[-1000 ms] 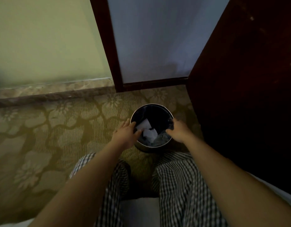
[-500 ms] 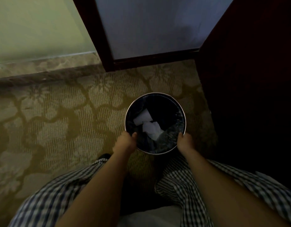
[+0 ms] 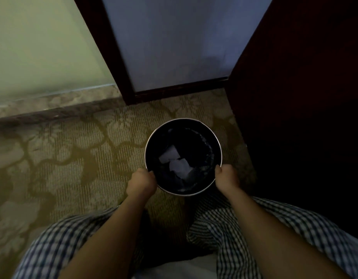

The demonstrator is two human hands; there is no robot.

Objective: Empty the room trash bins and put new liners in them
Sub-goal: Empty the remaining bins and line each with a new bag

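Observation:
A round trash bin (image 3: 183, 120) with a thin metal rim is seen from straight above, over the carpet between my knees. A dark liner (image 3: 206, 150) lines its inside, and white crumpled paper (image 3: 177, 163) lies at the bottom. My left hand (image 3: 141, 183) grips the rim on the near left. My right hand (image 3: 227, 178) grips the rim on the near right. Both sets of fingers curl over the edge. Whether the bin's base touches the floor is hidden.
Patterned olive carpet (image 3: 59, 158) stretches to the left. A dark wooden cabinet side (image 3: 305, 87) stands close on the right. A dark door frame (image 3: 101, 49) and a pale panel (image 3: 174, 41) are ahead; a stone threshold (image 3: 53, 105) runs along the left wall. My checked trouser legs (image 3: 274, 228) fill the bottom.
Both hands went from reaching onto the bin's rim to gripping it at its near sides. The bin now sits closer under me and looks larger.

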